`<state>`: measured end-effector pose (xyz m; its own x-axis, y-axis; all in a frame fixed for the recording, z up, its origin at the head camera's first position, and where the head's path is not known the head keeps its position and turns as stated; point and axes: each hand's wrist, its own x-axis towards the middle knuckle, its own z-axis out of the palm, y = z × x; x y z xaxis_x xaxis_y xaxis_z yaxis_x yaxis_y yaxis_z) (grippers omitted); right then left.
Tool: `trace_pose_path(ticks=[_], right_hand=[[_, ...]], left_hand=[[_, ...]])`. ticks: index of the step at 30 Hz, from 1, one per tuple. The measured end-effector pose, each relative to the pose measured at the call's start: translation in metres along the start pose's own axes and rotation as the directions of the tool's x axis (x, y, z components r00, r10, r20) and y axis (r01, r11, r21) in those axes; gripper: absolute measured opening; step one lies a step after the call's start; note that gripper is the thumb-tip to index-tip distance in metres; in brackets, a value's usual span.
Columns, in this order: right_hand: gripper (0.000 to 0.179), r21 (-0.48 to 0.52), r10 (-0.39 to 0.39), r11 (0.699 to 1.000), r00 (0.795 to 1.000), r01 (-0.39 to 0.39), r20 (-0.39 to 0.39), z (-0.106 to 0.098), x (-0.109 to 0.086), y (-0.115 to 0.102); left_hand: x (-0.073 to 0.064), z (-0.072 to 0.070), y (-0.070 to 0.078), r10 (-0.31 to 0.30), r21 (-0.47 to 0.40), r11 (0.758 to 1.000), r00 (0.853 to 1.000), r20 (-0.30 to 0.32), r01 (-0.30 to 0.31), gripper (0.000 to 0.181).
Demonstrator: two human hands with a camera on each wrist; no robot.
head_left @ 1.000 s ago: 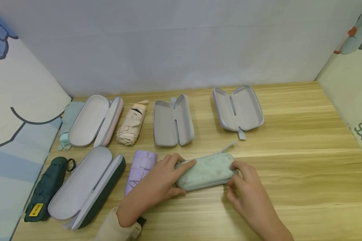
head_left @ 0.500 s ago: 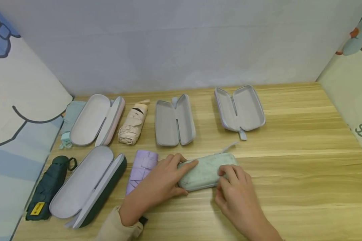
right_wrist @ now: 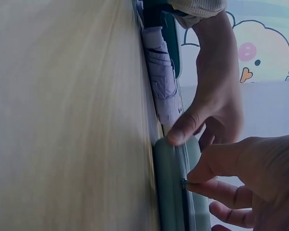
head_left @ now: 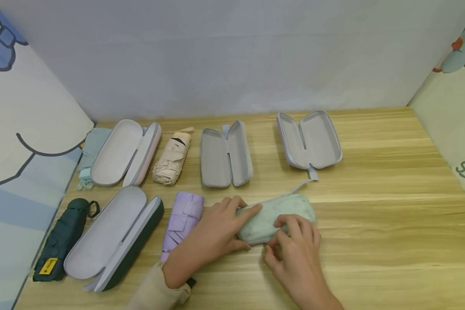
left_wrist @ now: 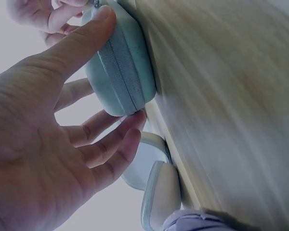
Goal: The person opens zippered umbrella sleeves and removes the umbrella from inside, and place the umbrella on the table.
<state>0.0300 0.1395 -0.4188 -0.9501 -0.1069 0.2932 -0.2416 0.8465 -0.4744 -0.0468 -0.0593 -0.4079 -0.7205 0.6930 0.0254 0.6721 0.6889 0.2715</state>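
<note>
A mint green zip case (head_left: 271, 210) lies closed-lidded on the wooden table, its strap (head_left: 301, 186) pointing toward the back. My left hand (head_left: 217, 228) holds the left end of it, thumb at the near side and fingers around the end. My right hand (head_left: 296, 254) is at the near long side; in the right wrist view, its thumb and index finger pinch the small zipper pull (right_wrist: 184, 183). A dark gap shows in the seam beside the pull. In the left wrist view, the seam around the left end (left_wrist: 119, 72) is closed.
Open cases lie about: grey-lined (head_left: 216, 159) and lilac-edged (head_left: 320, 137) behind, pink (head_left: 116, 155) and dark green (head_left: 108, 232) at left. Folded umbrellas lie among them: lilac (head_left: 184, 215), beige (head_left: 172, 159), dark green (head_left: 63, 237) and pale teal (head_left: 94, 146).
My right hand has moved left along the near side from the right corner. The case and my left hand have shifted slightly right; the strap now reaches toward the lilac-edged case.
</note>
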Motion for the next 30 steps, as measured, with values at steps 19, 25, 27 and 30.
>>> trace_pose_path(ticks=[19,25,27,30], right_hand=[[0.021,0.096,0.093,0.991,0.996,-0.091,-0.011,0.012,-0.001,-0.016],[0.023,0.080,0.072,0.994,0.997,-0.072,0.009,0.011,0.000,-0.013],[0.023,0.078,0.061,0.995,0.998,-0.061,0.010,0.010,0.001,-0.012],[0.023,0.073,0.057,0.996,0.998,-0.057,0.009,0.009,0.002,-0.011]], left_hand=[[0.015,0.009,-0.013,0.037,-0.201,0.979,0.999,0.017,-0.032,0.095],[0.004,0.004,-0.002,-0.192,-0.309,0.927,0.977,0.090,0.211,0.087],[-0.004,0.003,0.007,-0.318,-0.360,0.869,0.941,0.120,0.339,0.072],[-0.015,0.003,0.019,-0.424,-0.443,0.770,0.887,0.183,0.460,0.045]])
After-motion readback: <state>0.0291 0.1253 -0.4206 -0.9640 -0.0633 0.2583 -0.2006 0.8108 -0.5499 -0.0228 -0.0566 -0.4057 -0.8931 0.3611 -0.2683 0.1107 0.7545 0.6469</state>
